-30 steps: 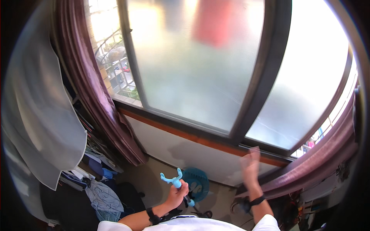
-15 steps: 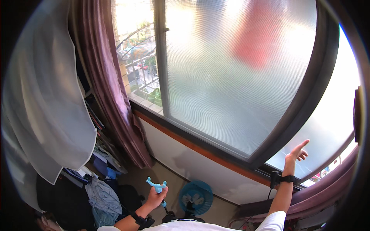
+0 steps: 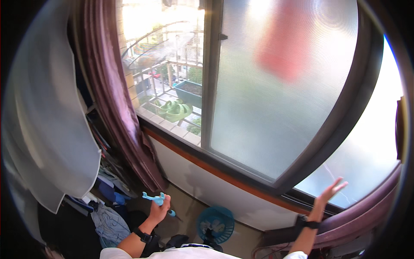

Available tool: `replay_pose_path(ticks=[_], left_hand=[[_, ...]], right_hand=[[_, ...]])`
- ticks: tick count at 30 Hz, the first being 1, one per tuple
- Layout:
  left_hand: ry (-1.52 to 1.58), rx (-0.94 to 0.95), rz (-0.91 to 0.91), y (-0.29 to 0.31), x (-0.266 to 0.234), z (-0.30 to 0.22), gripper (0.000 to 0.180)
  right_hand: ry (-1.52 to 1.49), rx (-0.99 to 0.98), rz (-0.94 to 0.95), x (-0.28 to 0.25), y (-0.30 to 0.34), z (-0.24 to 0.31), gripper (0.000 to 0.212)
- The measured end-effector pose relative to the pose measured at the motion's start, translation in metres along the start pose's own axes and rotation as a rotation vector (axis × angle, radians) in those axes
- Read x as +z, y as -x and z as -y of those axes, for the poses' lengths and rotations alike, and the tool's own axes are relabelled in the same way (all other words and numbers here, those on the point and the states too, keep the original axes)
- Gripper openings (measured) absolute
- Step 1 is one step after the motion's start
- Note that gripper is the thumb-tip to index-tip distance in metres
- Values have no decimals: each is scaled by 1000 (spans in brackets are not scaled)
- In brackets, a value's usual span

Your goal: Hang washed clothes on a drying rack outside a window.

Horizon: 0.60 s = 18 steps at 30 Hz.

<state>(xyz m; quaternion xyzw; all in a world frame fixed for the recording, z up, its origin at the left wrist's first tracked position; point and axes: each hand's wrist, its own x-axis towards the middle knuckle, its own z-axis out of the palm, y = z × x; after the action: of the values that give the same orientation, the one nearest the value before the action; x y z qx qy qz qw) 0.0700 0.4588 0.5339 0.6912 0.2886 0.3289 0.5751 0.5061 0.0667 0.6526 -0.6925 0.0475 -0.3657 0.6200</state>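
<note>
My left hand [image 3: 160,210] is closed around a light-blue forked pole [image 3: 156,199] that looks like a clothes pole. Its two-pronged head points up and to the left, and much of the shaft is hidden by my hand. My right hand [image 3: 331,192] is raised at the lower right with its fingers stretched out and nothing in it. It is nearest the frosted right part of the window [image 3: 366,159], and I cannot tell whether it touches it. In front of me is a sliding pane [image 3: 276,112] in a dark frame, with an open gap to its left.
A purple curtain [image 3: 113,86] hangs on the left, another [image 3: 358,205] at the lower right. A blue basket [image 3: 228,224] with white scraps stands on the floor below the sill. Clothes [image 3: 110,220] and a grey cloth [image 3: 51,112] lie left. Beyond the gap are railings and green planters [image 3: 177,111].
The sliding pane has moved right, widening the gap on its left. My right hand has dropped lower and its fingers have straightened. My left hand has shifted left with the forked pole.
</note>
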Motion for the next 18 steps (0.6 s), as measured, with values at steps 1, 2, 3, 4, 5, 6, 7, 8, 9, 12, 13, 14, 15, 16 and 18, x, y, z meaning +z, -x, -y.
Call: replay_pose_path(ticks=[1, 2, 3, 4, 5, 6, 7, 8, 9, 12, 13, 14, 15, 16, 18], left_hand=[[42, 4, 6, -9, 1, -1, 39], [75, 6, 3, -19, -2, -2, 40], [104, 14, 6, -29, -6, 2, 42], [105, 16, 28, -39, -8, 2, 42], [158, 4, 64, -51, -12, 2, 43], [212, -9, 98, -63, -16, 2, 44], [215, -28, 122, -73, -20, 5, 45], [221, -27, 142, -84, -22, 9, 45], [224, -13, 189, -96, -27, 12, 45], [271, 15, 307, -122, -45, 20, 43], [297, 10, 351, -134, -56, 22, 43], [327, -1, 390, -139, -64, 22, 43], [341, -21, 378, -149, -68, 27, 43], [338, -16, 378, -158, -77, 23, 43], [356, -19, 332, -174, -96, 19, 42]], right_hand=[[37, -209, 21, 11, 29, 1, 82], [151, -372, 87, 23, 69, 24, 79], [153, -489, 119, 39, 101, 45, 78], [114, -612, 156, 52, 119, 53, 77], [87, -639, 173, 69, 134, 62, 75], [53, -637, 174, 87, 145, 67, 72], [164, -653, 99, 101, 147, 69, 69], [276, -668, 19, 110, 146, 67, 66], [386, -710, -70, 118, 140, 58, 63], [546, -749, -222, 119, 121, 37, 53], [532, -872, -273, 114, 115, 38, 51], [533, -907, -260, 105, 105, 28, 49], [531, -879, -279, 107, 102, 17, 49], [638, -891, -287, 100, 96, 10, 49], [778, -870, -358, 93, 87, 7, 50]])
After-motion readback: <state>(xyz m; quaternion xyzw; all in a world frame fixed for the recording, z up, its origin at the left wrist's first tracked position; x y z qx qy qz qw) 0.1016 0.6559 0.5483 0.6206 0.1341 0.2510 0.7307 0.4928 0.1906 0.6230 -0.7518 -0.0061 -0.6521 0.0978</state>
